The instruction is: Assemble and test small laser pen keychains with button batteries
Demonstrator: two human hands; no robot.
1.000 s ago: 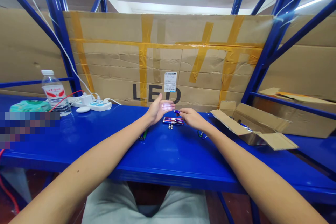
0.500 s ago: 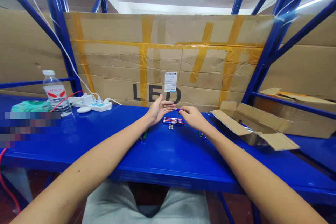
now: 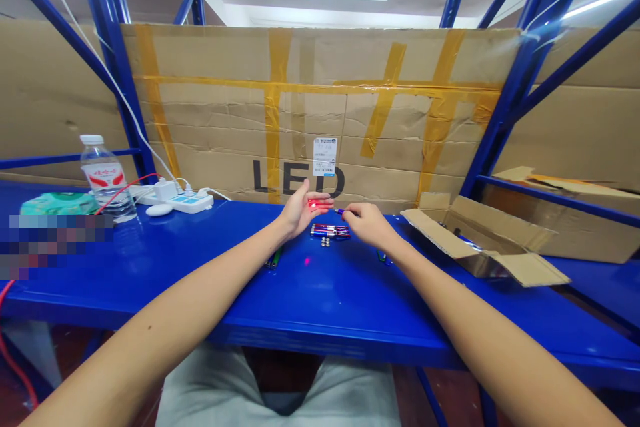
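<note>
By the right hand point(image 3: 369, 224), a slim blue light point(image 3: 340, 211) is pinched, its long axis pointed leftward to the left hand point(image 3: 299, 212), which is held flat and lit with red. Below them, similar pieces point(image 3: 330, 231) are laid on the table point(image 3: 330, 297).

I count one left hand point(image 3: 300, 210), one right hand point(image 3: 367, 221), one held penlight point(image 3: 341, 211), one bottle point(image 3: 105, 177), one power strip point(image 3: 193, 201), one label point(image 3: 325, 157). Piled penlights point(image 3: 330, 231) are several, discs point(image 3: 323, 241) seemingly four; both blur.
</note>
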